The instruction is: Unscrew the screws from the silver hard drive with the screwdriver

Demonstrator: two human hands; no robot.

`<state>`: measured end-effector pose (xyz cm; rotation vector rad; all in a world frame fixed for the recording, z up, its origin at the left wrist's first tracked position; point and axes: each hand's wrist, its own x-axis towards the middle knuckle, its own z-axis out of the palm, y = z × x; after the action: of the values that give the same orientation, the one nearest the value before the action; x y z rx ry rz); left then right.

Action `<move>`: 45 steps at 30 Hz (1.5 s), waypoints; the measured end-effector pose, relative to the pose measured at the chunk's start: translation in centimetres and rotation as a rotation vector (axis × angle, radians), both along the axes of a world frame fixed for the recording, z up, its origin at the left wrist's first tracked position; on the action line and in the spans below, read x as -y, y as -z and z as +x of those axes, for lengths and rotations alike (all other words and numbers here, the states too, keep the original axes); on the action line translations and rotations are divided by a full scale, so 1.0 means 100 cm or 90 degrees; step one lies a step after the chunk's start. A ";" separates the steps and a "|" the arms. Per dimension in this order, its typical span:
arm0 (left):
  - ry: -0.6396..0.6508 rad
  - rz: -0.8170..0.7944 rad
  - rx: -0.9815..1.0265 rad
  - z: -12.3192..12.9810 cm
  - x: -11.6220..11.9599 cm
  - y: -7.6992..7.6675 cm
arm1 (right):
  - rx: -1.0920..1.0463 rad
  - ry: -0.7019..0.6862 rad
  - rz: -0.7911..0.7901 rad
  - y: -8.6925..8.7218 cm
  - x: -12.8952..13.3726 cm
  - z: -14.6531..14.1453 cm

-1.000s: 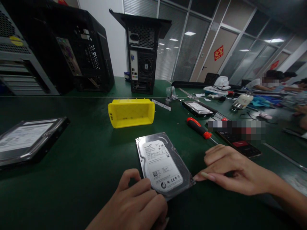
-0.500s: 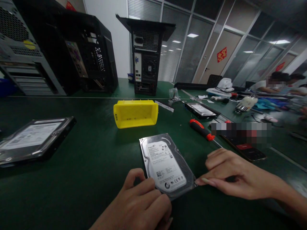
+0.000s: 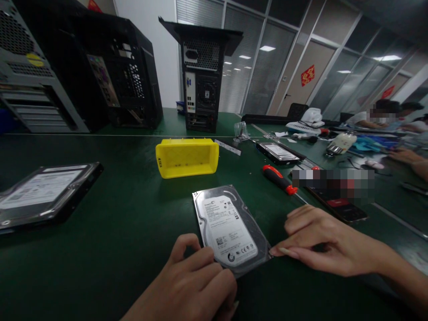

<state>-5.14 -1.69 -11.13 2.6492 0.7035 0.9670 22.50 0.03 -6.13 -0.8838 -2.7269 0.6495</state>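
A silver hard drive (image 3: pixel 230 227) with a white label lies label-up on the green table. My left hand (image 3: pixel 190 276) is closed against its near left edge, fingers curled over the rim; the fingertips are partly hidden. At the drive's near right corner, my right hand (image 3: pixel 321 240) pinches thumb and forefinger together, touching the corner. Whatever is between those fingertips is too small to make out. Just beyond the right hand lies a red and black screwdriver (image 3: pixel 280 179), its shaft running toward my knuckles.
A yellow bin (image 3: pixel 187 169) lies tipped toward me behind the drive. A second hard drive (image 3: pixel 47 191) lies left, a third (image 3: pixel 277 152) back right. Computer cases (image 3: pixel 202 84) stand at the rear. A dark phone (image 3: pixel 344 207) lies right; another person's hand (image 3: pixel 409 158) shows beyond.
The whole view has shifted slightly. Both hands keep nearly the same pose at the hard drive. Another person's hand has come into view at the far right.
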 end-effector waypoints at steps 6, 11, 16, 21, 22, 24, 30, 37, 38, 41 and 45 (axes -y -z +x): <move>0.006 -0.001 -0.003 0.000 -0.001 0.000 | -0.024 -0.001 0.005 -0.002 -0.001 -0.001; 0.002 -0.008 -0.003 0.001 0.000 -0.001 | 0.007 0.014 -0.001 0.000 0.001 0.000; 0.024 0.004 0.000 0.000 -0.001 -0.001 | -0.059 0.005 0.052 -0.001 -0.001 0.001; 0.010 -0.013 0.002 -0.001 -0.001 -0.001 | -0.108 0.274 0.147 -0.008 -0.009 0.007; 0.011 -0.015 0.001 -0.001 -0.001 0.000 | -0.068 0.374 0.156 -0.008 -0.012 0.011; 0.018 -0.016 0.002 -0.001 -0.001 0.001 | 0.073 0.550 0.163 -0.005 -0.019 0.019; 0.019 -0.012 0.006 -0.002 -0.001 0.000 | 0.278 0.675 0.155 0.018 -0.032 0.041; 0.022 -0.007 0.006 0.000 -0.002 0.003 | 0.177 0.691 0.128 0.017 -0.039 0.039; 0.023 -0.003 0.007 0.000 -0.001 0.003 | 0.145 0.681 0.118 0.013 -0.040 0.039; 0.017 -0.004 0.007 0.000 0.002 0.001 | 0.023 0.652 0.094 -0.001 -0.038 0.036; 0.015 0.004 0.015 0.001 -0.001 -0.001 | -0.230 0.593 0.030 -0.021 -0.024 0.022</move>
<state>-5.04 -1.62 -10.98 2.6412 0.6633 0.9951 24.67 2.40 -4.07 -1.6415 -1.7164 0.4628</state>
